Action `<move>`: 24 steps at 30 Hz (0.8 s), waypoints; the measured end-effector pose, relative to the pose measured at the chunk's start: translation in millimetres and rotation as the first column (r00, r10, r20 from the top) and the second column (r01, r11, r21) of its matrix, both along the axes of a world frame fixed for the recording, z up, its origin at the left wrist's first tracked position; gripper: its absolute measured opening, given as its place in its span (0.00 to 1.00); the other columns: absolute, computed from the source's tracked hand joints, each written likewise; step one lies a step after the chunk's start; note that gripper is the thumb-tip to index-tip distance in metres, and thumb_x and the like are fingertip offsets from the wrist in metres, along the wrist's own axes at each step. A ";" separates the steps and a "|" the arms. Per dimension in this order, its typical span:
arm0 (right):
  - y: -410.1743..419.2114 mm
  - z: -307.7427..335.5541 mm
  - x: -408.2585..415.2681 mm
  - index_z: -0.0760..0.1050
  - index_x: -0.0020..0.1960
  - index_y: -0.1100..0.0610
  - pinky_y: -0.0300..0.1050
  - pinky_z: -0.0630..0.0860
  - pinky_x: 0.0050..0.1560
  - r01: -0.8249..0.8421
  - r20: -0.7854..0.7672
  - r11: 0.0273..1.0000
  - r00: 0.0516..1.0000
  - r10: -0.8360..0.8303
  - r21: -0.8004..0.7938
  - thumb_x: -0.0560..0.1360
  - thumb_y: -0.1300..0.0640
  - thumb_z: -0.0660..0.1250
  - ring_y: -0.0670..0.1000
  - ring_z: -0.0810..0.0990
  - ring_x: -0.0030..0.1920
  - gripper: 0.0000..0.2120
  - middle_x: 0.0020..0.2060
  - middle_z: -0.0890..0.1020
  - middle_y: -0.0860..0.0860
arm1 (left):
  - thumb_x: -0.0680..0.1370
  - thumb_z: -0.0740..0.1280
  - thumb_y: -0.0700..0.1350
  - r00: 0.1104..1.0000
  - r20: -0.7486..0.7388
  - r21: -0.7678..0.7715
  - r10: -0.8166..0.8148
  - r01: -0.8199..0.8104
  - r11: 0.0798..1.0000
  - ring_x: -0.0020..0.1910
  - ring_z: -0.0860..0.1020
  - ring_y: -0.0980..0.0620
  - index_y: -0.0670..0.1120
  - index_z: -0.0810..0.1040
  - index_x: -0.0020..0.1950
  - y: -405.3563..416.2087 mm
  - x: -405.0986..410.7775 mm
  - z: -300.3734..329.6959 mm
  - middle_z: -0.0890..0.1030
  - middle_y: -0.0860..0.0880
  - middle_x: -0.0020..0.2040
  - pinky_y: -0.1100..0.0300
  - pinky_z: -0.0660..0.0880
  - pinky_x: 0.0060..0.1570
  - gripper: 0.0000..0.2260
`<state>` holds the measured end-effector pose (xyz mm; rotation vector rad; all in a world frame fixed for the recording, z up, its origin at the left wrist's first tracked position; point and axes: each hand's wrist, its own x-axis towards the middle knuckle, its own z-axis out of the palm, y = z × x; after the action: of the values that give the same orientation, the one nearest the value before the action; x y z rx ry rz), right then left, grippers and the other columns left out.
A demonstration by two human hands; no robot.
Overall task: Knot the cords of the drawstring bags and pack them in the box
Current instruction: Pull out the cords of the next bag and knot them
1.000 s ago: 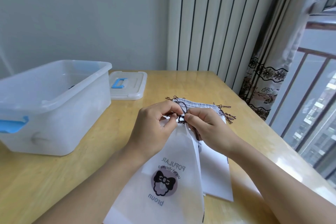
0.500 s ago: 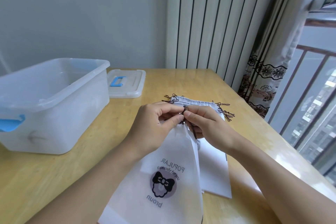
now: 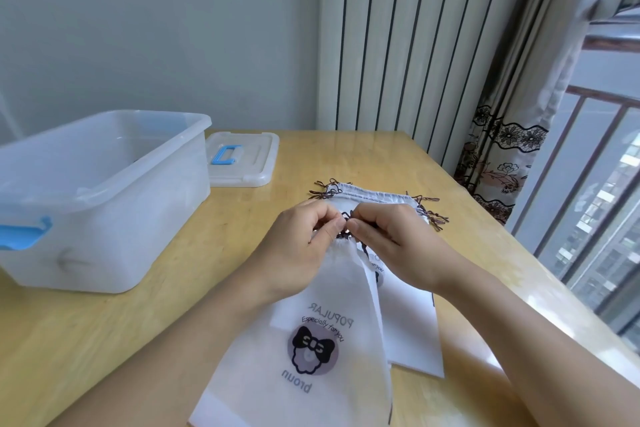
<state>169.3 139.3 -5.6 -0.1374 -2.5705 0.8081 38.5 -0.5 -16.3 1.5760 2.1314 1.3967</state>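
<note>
Pale wall and a striped curtain back a wooden counter [image 3: 214, 308] beside a window. At the far left stands the clear plastic box [image 3: 104, 204] with blue latches, open at the top; something small and dark shows through its far side, but I cannot tell what it is or whether any bags are packed yet. Just right of the box lies its lid [image 3: 242, 159], flat on the counter with the blue handle up.

Moving toward the middle, the left hand [image 3: 298, 253] has its fingers [image 3: 332, 227] curled, thumb and forefinger pinching the dark cord [image 3: 344, 235] at the gathered mouth of the printed drawstring bag [image 3: 311, 350], which lies flat toward the person. The right hand [image 3: 391, 239] meets it from the other side, its fingers likewise pinched on the cord, the two sets of fingertips touching.

This looks like the knotting step on this bag, with the knot itself hidden between the fingertips. Next, I judge, the cord ends need drawing apart to tighten, then the bag goes left into the box.

Behind the hands lies a stack of more bags [image 3: 374, 194], cord ends fraying out at both corners; another bag lies partly under the printed one on the right.
</note>
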 end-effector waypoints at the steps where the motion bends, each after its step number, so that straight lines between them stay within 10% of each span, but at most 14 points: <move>1: 0.5 0.4 0.0 0.67 0.36 0.53 0.34 0.62 0.33 0.003 -0.011 0.999 1.000 -0.003 0.034 0.84 0.57 0.62 0.45 0.66 0.30 0.17 0.27 0.71 0.40 | 0.84 0.62 0.48 0.991 0.126 -0.027 -0.038 0.042 0.999 0.39 0.74 0.56 0.44 0.80 0.47 0.4 0.1 -0.3 0.78 0.51 0.41 0.60 0.72 0.44 0.12; 5: 0.8 0.1 -1.2 0.65 0.37 0.49 0.34 0.62 0.32 0.010 -0.060 0.997 0.998 -0.005 0.079 0.84 0.59 0.61 0.45 0.67 0.30 0.17 0.27 0.70 0.41 | 0.85 0.59 0.48 0.792 0.594 -0.001 -0.143 0.178 0.984 0.53 0.80 0.49 0.34 0.78 0.57 -1.1 2.7 2.2 0.84 0.41 0.55 0.65 0.75 0.54 0.17; 8: 1.8 0.3 -0.4 0.66 0.37 0.52 0.36 0.61 0.31 0.028 -0.062 0.996 0.998 -0.023 0.079 0.84 0.60 0.62 0.46 0.64 0.29 0.17 0.27 0.67 0.43 | 0.83 0.62 0.49 0.661 0.728 0.062 -0.183 0.202 0.977 0.58 0.81 0.44 0.37 0.79 0.57 -1.6 2.3 0.0 0.84 0.40 0.57 0.51 0.71 0.67 0.16; 24: -0.7 5.0 2.6 0.65 0.35 0.57 0.40 0.59 0.30 0.001 0.049 0.991 0.999 0.006 -0.132 0.84 0.59 0.62 0.46 0.61 0.29 0.18 0.28 0.65 0.47 | 0.77 0.71 0.36 0.942 0.309 0.153 -0.133 0.088 0.984 0.41 0.82 0.57 0.43 0.83 0.46 -2.1 3.7 1.7 0.85 0.51 0.41 0.65 0.78 0.46 0.04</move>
<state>171.9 138.5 -0.7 -0.1966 -2.5621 0.9883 42.2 -2.6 -14.6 1.3753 1.7682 1.6604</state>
